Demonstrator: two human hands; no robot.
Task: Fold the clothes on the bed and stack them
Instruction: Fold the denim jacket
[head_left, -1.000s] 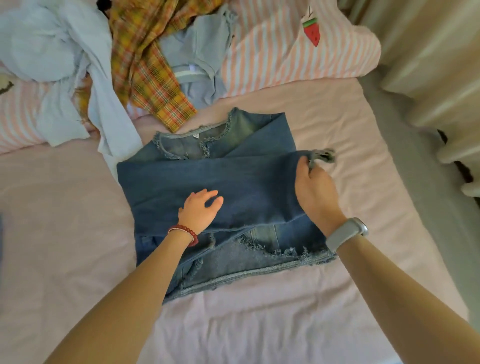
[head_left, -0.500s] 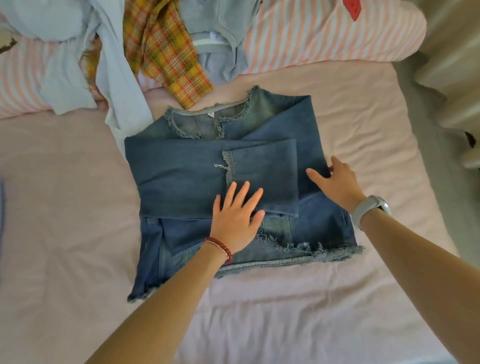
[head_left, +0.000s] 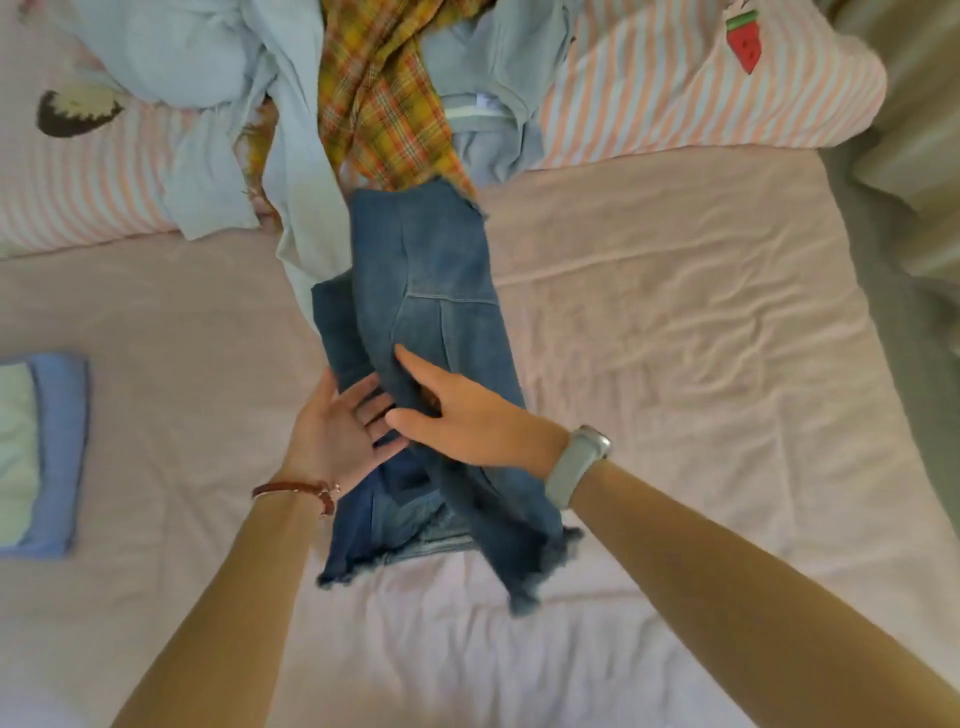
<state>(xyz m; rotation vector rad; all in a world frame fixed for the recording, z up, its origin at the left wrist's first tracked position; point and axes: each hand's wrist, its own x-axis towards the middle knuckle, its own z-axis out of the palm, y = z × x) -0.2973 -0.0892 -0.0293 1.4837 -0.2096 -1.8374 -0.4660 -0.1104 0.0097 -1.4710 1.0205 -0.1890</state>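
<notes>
With the denim jacket (head_left: 431, 322) mid-bed and folded in half lengthwise, I'd keep the left hand (head_left: 337, 431) slid palm-up underneath, fingers relaxed, while the flat, ungripping right hand (head_left: 462, 415) smooths the top before the next fold.

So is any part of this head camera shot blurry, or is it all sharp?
Head view: mostly soft; the denim jacket's frayed hem is smeared, the folded blue garment at the left edge is blurred, and the bed bows from wide-angle distortion. Lighting is even, no glare.

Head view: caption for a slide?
Both hands folding a frayed blue denim jacket lengthwise on a pink-sheeted bed.
</notes>
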